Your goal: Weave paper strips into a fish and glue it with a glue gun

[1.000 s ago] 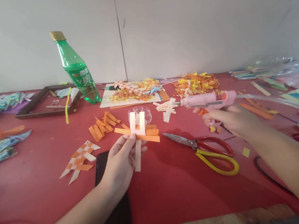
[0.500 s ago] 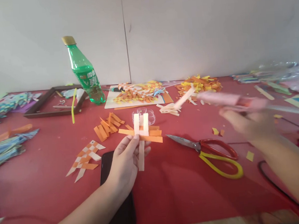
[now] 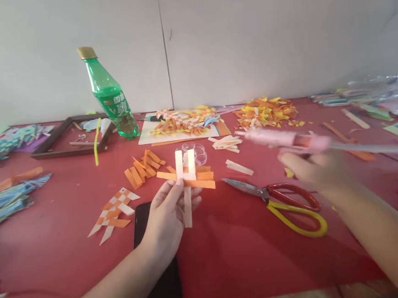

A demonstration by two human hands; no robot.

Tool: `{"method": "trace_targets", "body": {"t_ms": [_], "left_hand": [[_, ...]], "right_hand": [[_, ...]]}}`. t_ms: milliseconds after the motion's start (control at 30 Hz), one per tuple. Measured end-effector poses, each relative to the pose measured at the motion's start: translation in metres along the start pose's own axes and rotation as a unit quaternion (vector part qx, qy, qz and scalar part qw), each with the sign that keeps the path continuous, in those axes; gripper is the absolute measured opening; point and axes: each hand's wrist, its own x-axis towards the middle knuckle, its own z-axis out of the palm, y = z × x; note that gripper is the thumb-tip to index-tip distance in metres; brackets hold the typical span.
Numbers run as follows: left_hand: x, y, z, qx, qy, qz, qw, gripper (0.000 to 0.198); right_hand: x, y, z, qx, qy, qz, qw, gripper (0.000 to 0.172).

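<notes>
My left hand (image 3: 167, 209) is closed on a partly woven piece of paper strips (image 3: 196, 176), orange strips crossing cream ones. Two cream ends are folded upward and one hangs below my fingers. On the right, my right hand (image 3: 312, 170) is wrapped round a pink glue gun (image 3: 284, 141), its nozzle pointing left and a long translucent glue stick (image 3: 367, 146) coming out of the back. The hand is a little blurred. A loose cream strip (image 3: 239, 167) lies between both hands. Scissors (image 3: 266, 193) with red and yellow handles lie below the gun, blades partly open.
A black phone (image 3: 161, 280) lies under my left forearm. A checkered woven piece (image 3: 114, 210) and orange strips (image 3: 143, 168) are nearby. Farther back are a tilted green bottle (image 3: 112, 100), a dark frame (image 3: 52, 142), a cream strip pile (image 3: 225, 143) and orange-yellow pieces (image 3: 265, 111).
My right hand has moved slightly left with the glue gun. The cream strip seen slanting by its nozzle is gone from there; one now lies nearer on the table. My left hand stays nearly still.
</notes>
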Motion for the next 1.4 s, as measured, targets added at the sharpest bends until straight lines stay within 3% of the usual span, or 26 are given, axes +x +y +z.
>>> {"method": "trace_targets", "body": {"t_ms": [67,233,367,533,800,967,1400], "left_hand": [[-0.001,0.001,-0.001,-0.015,-0.017,-0.023,0.999,0.008],[-0.004,0.004,-0.002,-0.052,-0.098,-0.09,0.99,0.009],[-0.001,0.002,-0.002,-0.041,-0.077,-0.075,0.993,0.012],[0.001,-0.002,-0.002,0.041,-0.055,-0.02,0.997,0.013],[-0.004,-0.005,0.0,0.11,-0.012,0.062,0.992,0.014],[-0.004,-0.007,-0.001,0.129,-0.021,0.052,0.99,0.014],[-0.005,-0.009,-0.005,0.189,-0.026,0.072,0.979,0.016]], "right_hand": [[-0.001,-0.002,-0.001,0.043,0.008,-0.002,0.999,0.021],[-0.009,-0.012,0.002,0.226,-0.094,-0.093,0.965,0.017],[-0.014,-0.014,0.002,0.276,-0.13,-0.138,0.942,0.025],[-0.029,-0.015,0.003,0.276,-0.145,-0.174,0.934,0.026],[-0.04,-0.051,0.019,0.261,-0.046,-0.276,0.924,0.028],[-0.043,-0.047,0.023,0.2,-0.036,-0.314,0.928,0.021],[-0.044,-0.052,0.021,0.108,-0.015,-0.309,0.945,0.013]]}}
